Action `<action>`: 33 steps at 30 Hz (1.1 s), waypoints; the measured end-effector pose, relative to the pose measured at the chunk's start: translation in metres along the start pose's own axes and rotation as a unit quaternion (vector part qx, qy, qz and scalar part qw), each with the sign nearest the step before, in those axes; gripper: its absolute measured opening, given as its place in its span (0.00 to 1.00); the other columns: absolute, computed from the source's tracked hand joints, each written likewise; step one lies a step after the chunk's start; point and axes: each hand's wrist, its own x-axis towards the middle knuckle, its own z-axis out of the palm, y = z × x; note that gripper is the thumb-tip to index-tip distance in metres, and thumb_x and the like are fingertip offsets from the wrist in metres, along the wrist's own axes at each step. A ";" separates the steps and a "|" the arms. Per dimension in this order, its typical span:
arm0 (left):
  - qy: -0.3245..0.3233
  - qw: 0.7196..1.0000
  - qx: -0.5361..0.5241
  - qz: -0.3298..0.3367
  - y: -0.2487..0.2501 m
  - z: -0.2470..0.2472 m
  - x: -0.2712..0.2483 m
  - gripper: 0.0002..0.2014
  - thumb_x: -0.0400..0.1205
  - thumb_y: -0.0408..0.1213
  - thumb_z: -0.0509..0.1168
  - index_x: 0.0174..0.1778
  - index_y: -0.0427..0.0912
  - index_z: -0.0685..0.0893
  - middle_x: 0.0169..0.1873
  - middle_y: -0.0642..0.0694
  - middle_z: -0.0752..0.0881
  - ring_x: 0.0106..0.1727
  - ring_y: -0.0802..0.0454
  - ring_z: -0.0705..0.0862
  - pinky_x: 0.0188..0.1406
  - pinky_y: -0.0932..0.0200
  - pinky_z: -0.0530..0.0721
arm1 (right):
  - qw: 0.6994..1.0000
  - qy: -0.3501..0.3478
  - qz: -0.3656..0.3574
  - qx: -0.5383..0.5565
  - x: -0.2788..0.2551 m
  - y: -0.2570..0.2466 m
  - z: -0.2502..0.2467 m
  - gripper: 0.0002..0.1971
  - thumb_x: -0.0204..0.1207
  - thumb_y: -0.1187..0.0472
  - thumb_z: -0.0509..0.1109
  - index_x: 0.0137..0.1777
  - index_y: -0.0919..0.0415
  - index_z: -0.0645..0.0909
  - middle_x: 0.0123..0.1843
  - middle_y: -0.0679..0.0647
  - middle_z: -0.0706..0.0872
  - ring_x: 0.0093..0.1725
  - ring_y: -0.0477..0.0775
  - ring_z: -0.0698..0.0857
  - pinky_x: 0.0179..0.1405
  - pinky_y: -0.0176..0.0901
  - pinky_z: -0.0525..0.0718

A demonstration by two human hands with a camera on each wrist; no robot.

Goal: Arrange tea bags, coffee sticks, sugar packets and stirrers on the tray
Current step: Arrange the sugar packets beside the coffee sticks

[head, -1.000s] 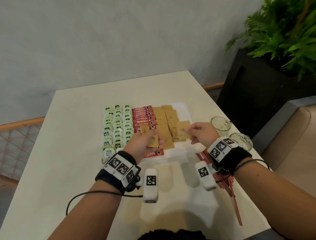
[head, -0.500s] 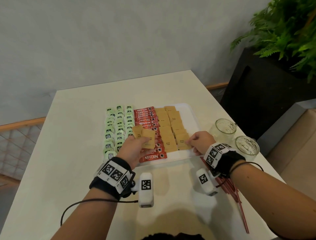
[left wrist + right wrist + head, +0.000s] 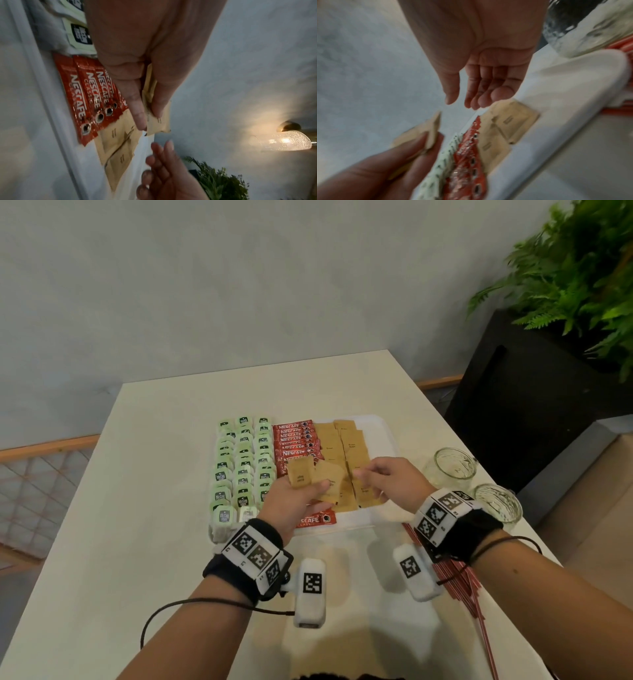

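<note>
A smooth cream table (image 3: 164, 474) carries a white rounded-rim tray (image 3: 383, 433) with rows of pale green tea bags (image 3: 239, 470), glossy red coffee sticks (image 3: 294, 440) and flat brown paper sugar packets (image 3: 352, 446). Thin red stirrers (image 3: 459, 580) lie on the table beside two ribbed glass jars (image 3: 452, 467). The left hand (image 3: 291, 505) pinches several sugar packets above the tray; the right hand (image 3: 390, 477), fingers relaxed and empty, hovers just beside them.
</note>
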 end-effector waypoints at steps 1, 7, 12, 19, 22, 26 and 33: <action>-0.005 1.000 -0.001 0.007 -0.001 0.004 -0.001 0.14 0.79 0.26 0.71 0.61 0.36 0.84 0.54 0.38 0.90 0.53 0.43 0.91 0.43 0.58 0.90 | 0.999 -0.020 -0.005 0.027 -0.003 -0.005 0.003 0.09 0.75 0.51 0.75 0.44 0.56 0.86 0.33 0.45 0.86 0.32 0.46 0.83 0.34 0.39 0.81; -0.041 0.999 -0.013 0.023 0.000 0.016 -0.008 0.13 0.82 0.29 0.69 0.63 0.39 0.84 0.52 0.41 0.92 0.53 0.44 0.91 0.47 0.56 0.90 | 0.996 -0.041 -0.006 0.084 -0.010 -0.012 0.010 0.07 0.74 0.61 0.77 0.38 0.60 0.83 0.28 0.49 0.85 0.29 0.46 0.82 0.30 0.36 0.82; 0.033 0.999 -0.038 -0.017 0.010 0.011 -0.009 0.13 0.87 0.44 0.61 0.58 0.39 0.85 0.48 0.37 0.92 0.48 0.39 0.92 0.45 0.47 0.92 | 0.992 -0.026 0.013 0.120 -0.012 -0.014 0.004 0.06 0.74 0.65 0.76 0.39 0.63 0.82 0.34 0.60 0.86 0.30 0.48 0.84 0.28 0.35 0.84; 0.087 0.996 0.011 0.010 0.016 -0.008 -0.003 0.10 0.89 0.39 0.59 0.57 0.38 0.82 0.59 0.31 0.86 0.55 0.41 0.87 0.44 0.49 0.90 | 0.999 0.013 0.025 -0.046 -0.009 0.006 -0.001 0.10 0.75 0.57 0.76 0.45 0.65 0.86 0.32 0.51 0.87 0.31 0.45 0.84 0.34 0.38 0.83; 0.079 0.997 -0.018 0.011 0.021 -0.014 -0.003 0.09 0.89 0.36 0.59 0.57 0.40 0.84 0.59 0.34 0.85 0.60 0.36 0.86 0.36 0.54 0.91 | 0.991 -0.010 0.053 -0.126 -0.011 0.018 0.008 0.10 0.74 0.52 0.76 0.41 0.59 0.86 0.33 0.49 0.88 0.32 0.43 0.84 0.39 0.37 0.84; 0.064 0.997 -0.034 0.004 0.024 -0.018 -0.005 0.10 0.89 0.35 0.58 0.61 0.37 0.82 0.55 0.34 0.86 0.56 0.37 0.88 0.39 0.52 0.92 | 0.986 -0.012 0.068 -0.149 -0.007 0.026 0.016 0.10 0.73 0.51 0.78 0.42 0.58 0.87 0.36 0.52 0.90 0.34 0.47 0.85 0.39 0.40 0.85; 0.059 0.998 -0.032 -0.014 0.022 -0.017 -0.003 0.07 0.88 0.30 0.58 0.56 0.33 0.80 0.50 0.33 0.88 0.49 0.42 0.90 0.33 0.56 0.89 | 0.979 -0.010 0.038 -0.199 -0.003 0.021 0.021 0.22 0.72 0.55 0.79 0.64 0.53 0.77 0.40 0.46 0.87 0.40 0.45 0.85 0.49 0.43 0.84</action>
